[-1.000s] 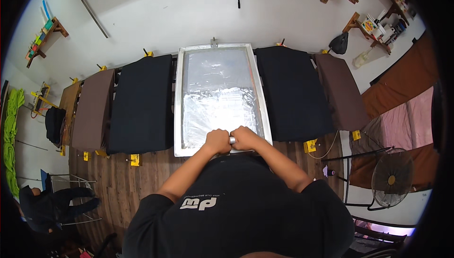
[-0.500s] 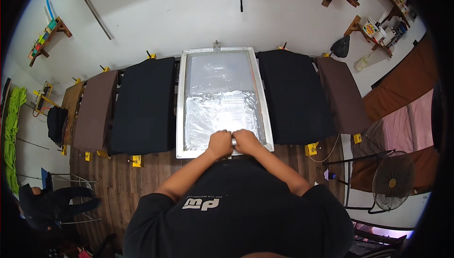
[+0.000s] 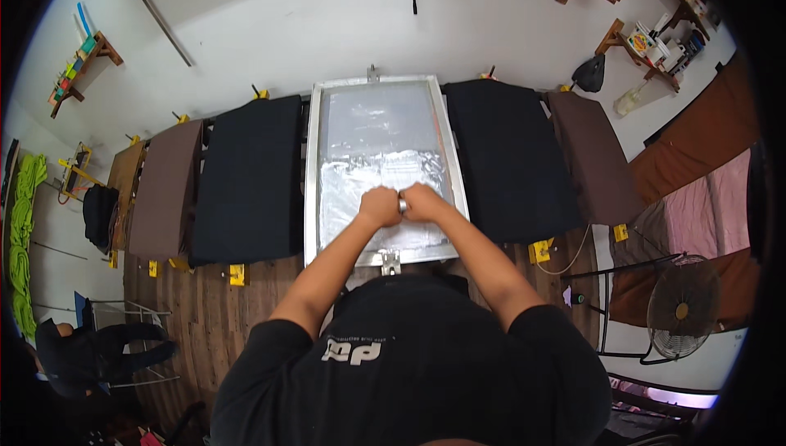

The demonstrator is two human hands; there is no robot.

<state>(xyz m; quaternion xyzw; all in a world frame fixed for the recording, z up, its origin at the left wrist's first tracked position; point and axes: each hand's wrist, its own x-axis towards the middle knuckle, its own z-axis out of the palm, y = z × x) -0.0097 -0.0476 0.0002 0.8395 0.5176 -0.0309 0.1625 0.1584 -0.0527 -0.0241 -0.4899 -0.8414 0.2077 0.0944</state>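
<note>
A silver-framed printing screen (image 3: 313,168) lies in front of me, with glossy whitish film over the near half of its mesh. Above that near half, my left hand (image 3: 380,206) and my right hand (image 3: 423,203) are closed side by side, knuckles up. Between them shows a short silver piece of what looks like a squeegee handle (image 3: 402,205). The rest of the tool is hidden under my fists. Both forearms stretch forward over the near rail of the frame, where a metal clamp (image 3: 390,263) is visible.
Black cloth-covered boards (image 3: 248,180) (image 3: 512,164) flank the screen, with brown cloth-covered boards (image 3: 166,192) (image 3: 594,159) beyond. Yellow brackets (image 3: 237,274) stick out below. A fan (image 3: 682,308) stands at right. A person in dark clothes (image 3: 102,353) is at lower left.
Both fists have moved forward, away from my body, over the screen, arms stretching out. The near clamp of the frame has come into sight. The view has shifted slightly.
</note>
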